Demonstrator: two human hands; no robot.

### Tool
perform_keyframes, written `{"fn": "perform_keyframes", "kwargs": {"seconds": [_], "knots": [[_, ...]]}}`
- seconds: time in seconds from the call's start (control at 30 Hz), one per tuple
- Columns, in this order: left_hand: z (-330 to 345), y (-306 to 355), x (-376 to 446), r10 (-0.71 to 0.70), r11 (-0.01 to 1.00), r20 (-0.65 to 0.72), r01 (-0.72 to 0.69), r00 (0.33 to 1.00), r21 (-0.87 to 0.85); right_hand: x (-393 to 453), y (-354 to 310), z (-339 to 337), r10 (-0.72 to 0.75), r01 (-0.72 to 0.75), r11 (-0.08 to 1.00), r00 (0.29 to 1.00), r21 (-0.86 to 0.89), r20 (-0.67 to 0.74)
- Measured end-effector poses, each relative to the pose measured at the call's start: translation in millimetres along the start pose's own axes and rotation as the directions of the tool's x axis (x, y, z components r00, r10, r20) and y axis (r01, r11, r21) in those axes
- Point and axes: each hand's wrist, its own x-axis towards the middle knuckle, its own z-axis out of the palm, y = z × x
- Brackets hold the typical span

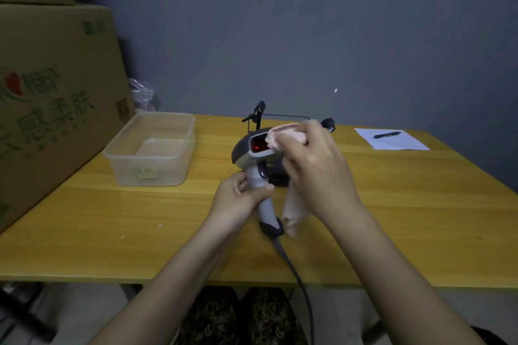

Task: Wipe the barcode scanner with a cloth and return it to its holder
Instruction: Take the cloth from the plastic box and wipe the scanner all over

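A grey and black barcode scanner is held upright above the middle of the wooden table, its window glowing red. My left hand grips its handle. My right hand presses a pale pink cloth against the right side of the scanner's head; a loose end of the cloth hangs below my palm. The scanner's black holder stands just behind, mostly hidden by my right hand. The scanner's grey cable runs down over the table's front edge.
A clear plastic tub stands on the table's left. A large cardboard box fills the far left. White paper with a black pen lies at the back right. A black wire stand is behind the scanner.
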Motion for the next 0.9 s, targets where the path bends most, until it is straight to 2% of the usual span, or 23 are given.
{"fn": "perform_keyframes", "kwargs": {"seconds": [0.07, 0.13, 0.2, 0.23, 0.3, 0.37, 0.43, 0.53, 0.63, 0.77, 0.83, 0.9], "knots": [[-0.4, -0.9, 2.6, -0.014, 1.0, 0.016, 0.014, 1.0, 0.025, 1.5, 11.4, -8.0, 0.072, -0.072, 0.997, 0.997, -0.022, -0.025], [-0.7, -1.3, 4.1, -0.03, 0.999, 0.028, 0.029, 0.999, 0.036, 0.4, 21.2, -18.5, 0.255, -0.241, 0.965, 0.957, 0.105, -0.142], [-1.1, -2.5, 4.9, -0.034, 0.999, 0.03, 0.032, 0.999, 0.044, -2.0, 22.0, -23.3, 0.347, -0.29, 0.927, 0.904, 0.238, -0.251], [-0.4, -2.3, 4.0, -0.035, 0.999, 0.031, 0.034, 0.999, 0.042, -4.0, 16.9, -21.4, 0.306, -0.242, 0.934, 0.921, 0.262, -0.24], [2.6, 0.0, 2.0, -0.028, 0.999, 0.035, 0.027, 0.999, 0.034, -8.7, 2.3, -10.3, 0.143, -0.115, 0.964, 0.985, 0.241, -0.099], [5.1, 1.9, -0.4, -0.016, 1.0, 0.032, 0.015, 0.999, 0.025, -9.5, -6.2, -1.8, 0.073, -0.078, 0.982, 0.997, 0.171, 0.034], [4.0, 1.0, -1.7, 0.002, 1.0, 0.01, -0.002, 1.0, 0.024, -2.6, -1.1, -2.8, 0.114, -0.118, 0.99, 0.992, 0.08, 0.06], [1.9, 0.5, -0.6, 0.023, 0.997, 0.004, -0.023, 1.0, 0.076, 3.7, 11.8, -15.2, 0.232, -0.231, 0.972, 0.973, -0.035, 0.015], [5.7, 3.4, 0.8, 0.023, 0.997, 0.011, -0.024, 1.0, 0.072, 3.3, 7.1, -22.7, 0.286, -0.283, 0.958, 0.951, 0.041, -0.121], [9.0, 3.4, -0.8, 0.049, 0.992, 0.012, -0.05, 0.999, 0.117, -1.3, -8.5, -9.4, 0.16, -0.15, 0.967, 0.986, 0.205, -0.036], [8.6, 2.3, -2.0, 0.05, 0.99, -0.003, -0.05, 0.999, 0.132, 1.3, 1.6, -6.9, 0.224, -0.214, 0.951, 0.974, 0.223, -0.021], [8.8, 1.6, -2.4, 0.049, 0.986, -0.012, -0.046, 0.999, 0.161, 1.5, 5.5, -7.8, 0.276, -0.271, 0.948, 0.961, 0.169, -0.005]]}}
